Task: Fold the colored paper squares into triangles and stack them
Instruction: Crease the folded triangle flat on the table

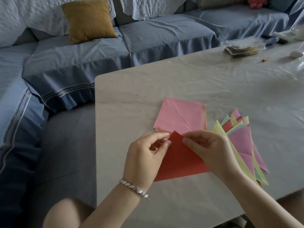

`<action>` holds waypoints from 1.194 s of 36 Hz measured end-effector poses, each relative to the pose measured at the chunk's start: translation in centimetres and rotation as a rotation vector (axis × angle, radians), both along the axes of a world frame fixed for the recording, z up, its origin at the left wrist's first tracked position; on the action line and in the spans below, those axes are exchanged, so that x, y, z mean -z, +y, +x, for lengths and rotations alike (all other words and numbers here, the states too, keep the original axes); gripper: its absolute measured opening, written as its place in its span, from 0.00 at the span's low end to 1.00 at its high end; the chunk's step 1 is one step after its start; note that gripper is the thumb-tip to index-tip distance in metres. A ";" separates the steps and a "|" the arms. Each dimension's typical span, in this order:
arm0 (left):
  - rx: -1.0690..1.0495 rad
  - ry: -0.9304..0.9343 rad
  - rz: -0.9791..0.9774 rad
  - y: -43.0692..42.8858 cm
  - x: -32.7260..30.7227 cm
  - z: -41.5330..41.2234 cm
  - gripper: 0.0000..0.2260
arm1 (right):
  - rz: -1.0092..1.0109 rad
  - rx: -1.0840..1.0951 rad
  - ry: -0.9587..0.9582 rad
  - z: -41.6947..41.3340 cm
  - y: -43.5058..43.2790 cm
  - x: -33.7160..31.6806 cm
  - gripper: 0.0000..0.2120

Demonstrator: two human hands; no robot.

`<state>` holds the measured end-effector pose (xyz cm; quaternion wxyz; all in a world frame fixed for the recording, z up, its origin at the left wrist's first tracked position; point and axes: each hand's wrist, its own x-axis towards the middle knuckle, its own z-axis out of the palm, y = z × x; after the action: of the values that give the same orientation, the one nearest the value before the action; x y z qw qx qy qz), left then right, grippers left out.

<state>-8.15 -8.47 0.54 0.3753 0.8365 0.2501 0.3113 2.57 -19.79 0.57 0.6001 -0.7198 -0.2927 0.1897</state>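
A red paper (181, 160) folded into a triangle lies on the grey table (131, 89) between my hands. My left hand (144, 158) pinches its left side near the top corner. My right hand (210, 148) pinches the top corner from the right. Behind it lies a stack of paper squares (179, 116) with a creased pink sheet on top. To the right, partly under my right hand, sits a fanned pile of folded triangles (241, 139) in pink, yellow, green and red.
A clear plastic box (243, 47), a small red object (266, 59) and a white round object (297, 54) sit at the table's far right. A blue sofa (148, 37) with a mustard cushion (89, 20) runs behind and left of the table.
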 end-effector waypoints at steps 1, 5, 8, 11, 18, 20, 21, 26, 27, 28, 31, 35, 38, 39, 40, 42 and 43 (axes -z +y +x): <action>0.015 0.028 -0.035 0.1 0.0 0.0 0.08 | -0.037 -0.033 -0.038 0.1 0.0 0.0 0.12; 0.107 0.237 -0.211 0.9 0.1 0.1 0.08 | -0.234 -0.187 -0.237 0.8 -0.1 -0.1 0.11; 0.160 0.324 -0.315 1.4 0.3 0.1 0.09 | -0.406 -0.352 -0.399 1.6 0.4 -0.5 0.06; 0.207 0.387 -0.325 1.4 0.6 -0.1 0.08 | -0.501 -0.508 -0.495 2.1 1.0 -1.0 0.05; 0.063 0.328 -0.477 1.9 2.8 -0.5 0.07 | -0.358 -0.409 -0.867 2.5 2.8 1.9 0.06; -0.078 0.310 -0.528 2.5 4.1 -0.5 0.07 | -0.282 -0.266 -0.941 1.8 2.9 3.3 0.09; -0.134 0.319 -0.529 2.8 4.9 -0.6 0.07 | -0.266 -0.265 -0.938 1.3 2.9 4.0 0.11; -0.245 0.408 -0.470 3.6 7.7 -1.0 0.11 | -0.480 -0.456 -0.894 -1.6 1.7 8.6 0.18; -0.253 0.426 -0.459 3.6 8.0 -0.9 0.11 | -0.575 -0.490 -0.855 -2.0 1.3 9.4 0.20; -0.257 0.438 -0.458 3.7 8.2 -0.9 0.11 | -0.640 -0.506 -0.831 -2.1 0.9 10.2 0.22; -0.266 0.446 -0.481 3.8 8.6 -1.0 0.11 | -0.730 -0.463 -0.848 -1.6 -0.2 11.7 0.21; -0.262 0.453 -0.464 3.9 8.9 -1.0 0.10 | -0.793 -0.346 -0.892 -0.4 -0.5 11.8 0.34; -0.261 0.457 -0.436 3.9 9.0 -1.0 0.10 | -0.775 -0.246 -0.968 0.6 0.3 12.2 0.27; -0.260 0.459 -0.429 4.0 9.1 -1.0 0.10 | -0.752 -0.221 -1.028 1.1 0.9 12.3 0.23; -0.258 0.462 -0.424 4.0 9.2 -1.1 0.10 | -0.738 -0.223 -1.067 1.6 1.5 12.5 0.21; -0.255 0.467 -0.416 4.1 9.2 -1.0 0.09 | -0.760 -0.256 -1.076 2.6 3.0 12.2 0.18; -0.252 0.467 -0.412 4.1 9.3 -1.0 0.09 | -0.793 -0.272 -1.059 3.0 3.8 11.7 0.17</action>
<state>-9.17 -4.34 -8.74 0.4275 0.7544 0.4885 0.0978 5.61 -16.03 -11.16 0.0369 -0.8381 -0.5438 -0.0219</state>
